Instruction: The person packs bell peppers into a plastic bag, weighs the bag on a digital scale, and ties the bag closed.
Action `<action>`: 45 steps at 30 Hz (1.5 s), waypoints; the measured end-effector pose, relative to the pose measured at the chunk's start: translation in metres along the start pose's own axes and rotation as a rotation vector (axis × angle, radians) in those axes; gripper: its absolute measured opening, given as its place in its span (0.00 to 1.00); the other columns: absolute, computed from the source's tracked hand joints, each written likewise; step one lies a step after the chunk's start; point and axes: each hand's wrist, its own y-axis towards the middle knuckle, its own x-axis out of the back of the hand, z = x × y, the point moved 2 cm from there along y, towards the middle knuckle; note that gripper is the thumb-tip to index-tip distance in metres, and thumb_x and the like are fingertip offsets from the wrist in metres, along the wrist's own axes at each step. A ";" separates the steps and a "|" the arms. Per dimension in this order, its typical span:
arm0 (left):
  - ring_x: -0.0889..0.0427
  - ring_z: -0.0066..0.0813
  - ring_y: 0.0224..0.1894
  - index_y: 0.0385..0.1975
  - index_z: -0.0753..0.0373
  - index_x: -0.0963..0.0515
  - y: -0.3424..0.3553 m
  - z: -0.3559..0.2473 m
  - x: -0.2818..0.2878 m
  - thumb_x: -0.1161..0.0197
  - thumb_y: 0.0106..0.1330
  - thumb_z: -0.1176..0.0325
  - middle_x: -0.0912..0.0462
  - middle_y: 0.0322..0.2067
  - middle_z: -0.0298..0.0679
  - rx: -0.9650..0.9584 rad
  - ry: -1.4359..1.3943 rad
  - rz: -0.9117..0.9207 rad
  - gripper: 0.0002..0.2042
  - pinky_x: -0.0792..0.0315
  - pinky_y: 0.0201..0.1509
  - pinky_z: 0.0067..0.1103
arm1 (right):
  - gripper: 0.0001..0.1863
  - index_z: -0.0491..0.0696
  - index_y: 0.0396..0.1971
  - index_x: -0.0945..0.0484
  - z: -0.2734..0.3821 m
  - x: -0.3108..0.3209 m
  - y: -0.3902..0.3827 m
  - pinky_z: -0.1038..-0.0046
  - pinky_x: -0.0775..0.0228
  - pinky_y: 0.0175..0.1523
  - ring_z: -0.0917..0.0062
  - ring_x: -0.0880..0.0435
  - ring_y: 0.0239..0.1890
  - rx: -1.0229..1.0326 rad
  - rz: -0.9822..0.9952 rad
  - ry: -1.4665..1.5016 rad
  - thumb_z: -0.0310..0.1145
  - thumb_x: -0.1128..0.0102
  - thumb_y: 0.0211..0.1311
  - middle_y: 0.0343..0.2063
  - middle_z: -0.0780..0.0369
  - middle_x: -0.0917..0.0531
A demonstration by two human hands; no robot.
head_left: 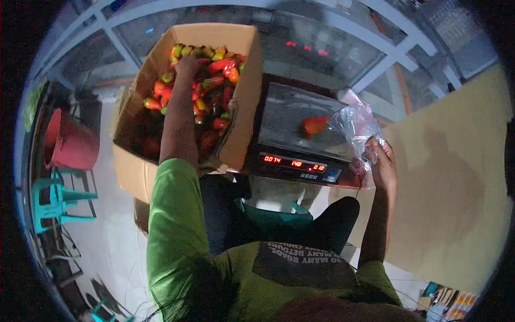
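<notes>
An open cardboard box point(247, 102) holds a heap of red, orange and green peppers point(212, 85). My left hand point(186, 65) reaches into its far part and touches the peppers; its fingertips are hidden, so their grip does not show. Right of the box stands a digital scale point(279, 110) with a flat metal pan and a lit red display. My right hand point(382, 155) is closed on the gathered edge of a clear plastic bag point(357, 121) at the scale's right side. One orange-red pepper point(314, 126) lies over the pan at the bag's left end; whether it is inside the bag is unclear.
A glass panel in a pale frame point(370, 67) rises behind the scale. On the right is a broad tan board point(440, 198). A red bucket point(75, 140) and a teal plastic stool point(51, 201) stand at the left. My knees are below the scale.
</notes>
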 end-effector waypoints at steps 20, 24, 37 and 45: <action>0.27 0.43 0.40 0.39 0.57 0.29 -0.020 -0.020 -0.007 0.54 0.54 0.48 0.26 0.36 0.47 0.095 -0.040 0.029 0.21 0.33 0.42 0.33 | 0.08 0.45 0.23 0.29 0.019 0.055 -0.046 0.85 0.46 0.22 0.90 0.42 0.13 0.156 -0.126 0.136 0.34 0.50 0.54 0.17 0.70 0.30; 0.28 0.45 0.42 0.38 0.59 0.29 -0.039 -0.004 0.018 0.57 0.53 0.44 0.26 0.37 0.48 0.169 0.025 -0.019 0.25 0.34 0.43 0.34 | 0.08 0.45 0.23 0.28 0.018 0.061 -0.048 0.85 0.45 0.23 0.90 0.41 0.14 0.190 -0.047 0.163 0.35 0.50 0.54 0.18 0.70 0.29; 0.23 0.41 0.26 0.31 0.67 0.27 -0.114 -0.048 0.121 0.44 0.48 0.46 0.23 0.22 0.45 -0.185 -0.627 -0.411 0.25 0.33 0.28 0.30 | 0.08 0.45 0.23 0.28 0.007 0.048 -0.042 0.85 0.47 0.19 0.91 0.41 0.13 0.192 -0.152 0.371 0.34 0.48 0.53 0.11 0.73 0.35; 0.24 0.35 0.26 0.28 0.66 0.28 -0.187 -0.260 0.019 0.44 0.48 0.57 0.23 0.24 0.43 -0.400 -1.096 0.277 0.16 0.33 0.30 0.25 | 0.06 0.44 0.29 0.30 -0.001 0.058 -0.032 0.84 0.43 0.23 0.89 0.41 0.14 0.221 0.033 0.496 0.31 0.50 0.53 0.16 0.70 0.32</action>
